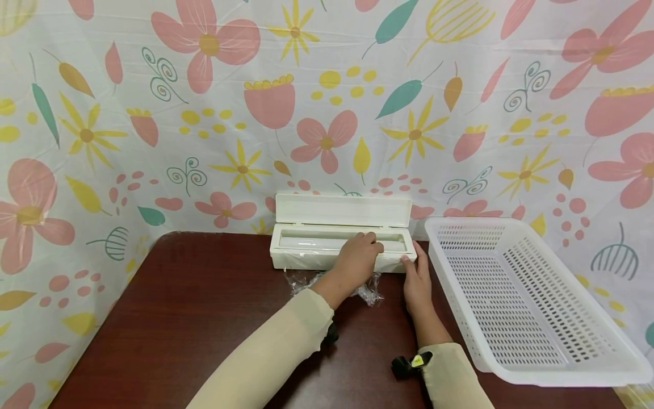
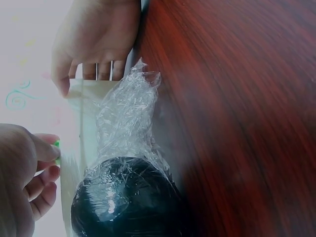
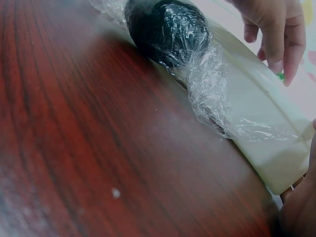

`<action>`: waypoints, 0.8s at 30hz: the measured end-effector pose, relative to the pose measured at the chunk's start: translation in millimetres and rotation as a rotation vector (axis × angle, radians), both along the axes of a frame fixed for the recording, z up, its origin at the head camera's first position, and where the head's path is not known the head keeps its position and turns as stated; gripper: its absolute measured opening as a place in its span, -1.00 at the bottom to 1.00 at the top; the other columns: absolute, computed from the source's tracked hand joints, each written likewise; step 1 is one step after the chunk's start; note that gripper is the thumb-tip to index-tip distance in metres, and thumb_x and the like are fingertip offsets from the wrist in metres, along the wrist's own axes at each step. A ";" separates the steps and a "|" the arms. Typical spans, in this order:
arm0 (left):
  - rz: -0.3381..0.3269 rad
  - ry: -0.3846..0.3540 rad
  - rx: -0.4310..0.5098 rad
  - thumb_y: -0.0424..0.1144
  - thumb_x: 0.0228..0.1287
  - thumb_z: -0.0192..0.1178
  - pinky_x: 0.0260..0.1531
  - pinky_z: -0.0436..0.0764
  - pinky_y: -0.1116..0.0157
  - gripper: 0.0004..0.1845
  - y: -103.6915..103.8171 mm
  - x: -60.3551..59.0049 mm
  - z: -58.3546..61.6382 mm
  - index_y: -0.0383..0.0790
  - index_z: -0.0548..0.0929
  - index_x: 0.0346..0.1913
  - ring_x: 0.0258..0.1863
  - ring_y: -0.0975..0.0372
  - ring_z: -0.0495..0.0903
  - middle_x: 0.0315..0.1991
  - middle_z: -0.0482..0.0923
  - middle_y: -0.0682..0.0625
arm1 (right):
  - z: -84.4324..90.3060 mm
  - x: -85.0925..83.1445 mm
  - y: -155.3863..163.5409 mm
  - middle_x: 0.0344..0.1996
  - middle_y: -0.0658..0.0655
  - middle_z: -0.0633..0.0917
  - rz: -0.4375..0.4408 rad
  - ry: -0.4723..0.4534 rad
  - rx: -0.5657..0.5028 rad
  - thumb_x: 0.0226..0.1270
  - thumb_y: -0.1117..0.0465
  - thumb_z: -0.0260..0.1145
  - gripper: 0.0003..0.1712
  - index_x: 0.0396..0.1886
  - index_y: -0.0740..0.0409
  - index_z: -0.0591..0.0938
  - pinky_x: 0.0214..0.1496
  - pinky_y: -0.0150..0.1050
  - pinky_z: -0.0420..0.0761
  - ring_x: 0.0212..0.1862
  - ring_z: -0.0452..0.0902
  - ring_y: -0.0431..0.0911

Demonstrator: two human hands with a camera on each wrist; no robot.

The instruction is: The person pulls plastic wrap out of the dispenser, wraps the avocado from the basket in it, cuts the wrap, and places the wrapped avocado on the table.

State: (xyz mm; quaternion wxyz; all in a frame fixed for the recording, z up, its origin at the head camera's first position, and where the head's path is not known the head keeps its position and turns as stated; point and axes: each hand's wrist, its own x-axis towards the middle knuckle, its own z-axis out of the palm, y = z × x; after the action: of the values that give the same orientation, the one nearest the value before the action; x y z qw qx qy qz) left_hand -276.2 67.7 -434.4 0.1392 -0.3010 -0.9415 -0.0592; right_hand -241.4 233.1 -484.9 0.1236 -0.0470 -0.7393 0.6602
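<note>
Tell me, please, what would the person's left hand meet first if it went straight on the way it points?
Probably the open lid of the white dispenser box, since the left hand already rests over the box; depth is uncertain.

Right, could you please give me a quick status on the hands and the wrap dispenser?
Left hand on open wrap dispenser. Right hand at its right end. Film-wrapped dark ball against dispenser front. Nothing blocking.
</note>
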 end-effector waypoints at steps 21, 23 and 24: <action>0.011 -0.001 0.004 -0.35 0.41 0.23 -0.02 0.60 0.36 -0.71 -6.3 1.0 -2.1 0.02 0.73 0.09 -0.08 0.22 0.56 -0.02 0.60 0.09 | -28.9 -17.1 8.2 0.58 0.00 0.19 -0.040 0.027 -0.008 0.63 0.14 0.01 -0.35 0.62 -0.01 0.13 0.53 -0.24 0.08 0.54 0.07 -0.16; 0.012 0.004 0.008 -0.36 0.41 0.22 -0.01 0.60 0.37 -0.71 -6.8 0.5 -3.1 0.02 0.73 0.08 -0.08 0.22 0.56 -0.03 0.61 0.09 | -24.6 -14.8 7.5 0.58 0.02 0.18 -0.031 0.020 -0.019 0.63 0.17 0.01 -0.35 0.62 0.02 0.12 0.51 -0.26 0.09 0.55 0.06 -0.14; 0.012 0.006 0.009 -0.35 0.41 0.22 -0.01 0.59 0.37 -0.71 -7.2 0.5 -3.3 0.02 0.73 0.08 -0.08 0.22 0.56 -0.04 0.60 0.09 | -21.1 -13.0 6.6 0.59 0.04 0.17 -0.028 0.015 -0.019 0.63 0.18 0.01 -0.34 0.62 0.03 0.11 0.51 -0.27 0.09 0.55 0.05 -0.11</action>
State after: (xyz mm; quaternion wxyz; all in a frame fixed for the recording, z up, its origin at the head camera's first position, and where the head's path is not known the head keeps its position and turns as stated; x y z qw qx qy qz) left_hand -275.7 60.6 -437.7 0.1436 -0.2950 -0.9426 -0.0620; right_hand -254.3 239.7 -506.0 0.1377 -0.0536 -0.7313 0.6659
